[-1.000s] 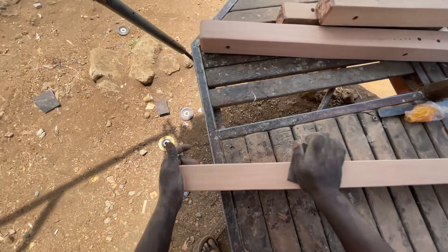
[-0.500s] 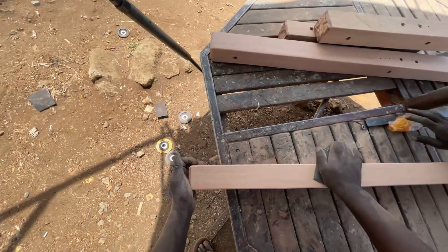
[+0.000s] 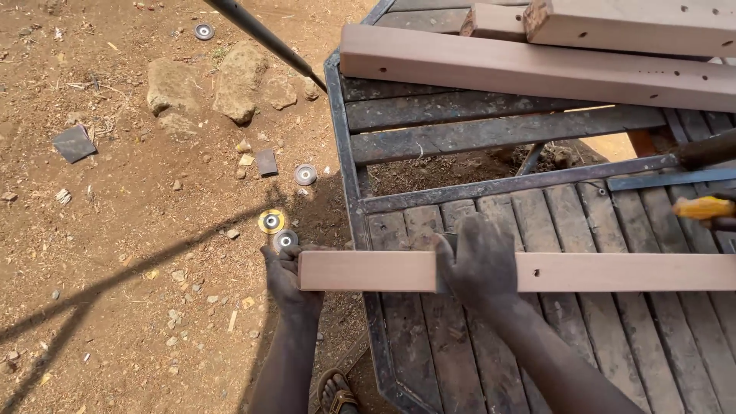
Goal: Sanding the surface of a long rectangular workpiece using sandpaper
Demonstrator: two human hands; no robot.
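Note:
A long pale wooden batten point(image 3: 598, 271) lies crosswise on the near part of a slatted workbench point(image 3: 537, 184) with a dark metal frame. Its left end sticks out past the bench's edge. My left hand point(image 3: 285, 277) grips that end from the outside, over the dirt. My right hand point(image 3: 477, 257) is clamped over the top of the batten just inside the frame, fingers curled over its far edge. At the right edge another person's hand holds a yellow-handled tool point(image 3: 701, 208) above the slats.
Thicker timber beams point(image 3: 537, 65) with drilled holes lie across the bench's far end. Small metal discs point(image 3: 271, 221) and stones point(image 3: 238, 77) litter the dirt on the left. A dark rod point(image 3: 261, 34) slants down to the bench corner. My sandalled foot point(image 3: 335, 392) is below.
My right hand has slid left along the batten, closer to the bench's edge. The other person's hand with the yellow tool has come in at the right. My left hand stays on the batten's end.

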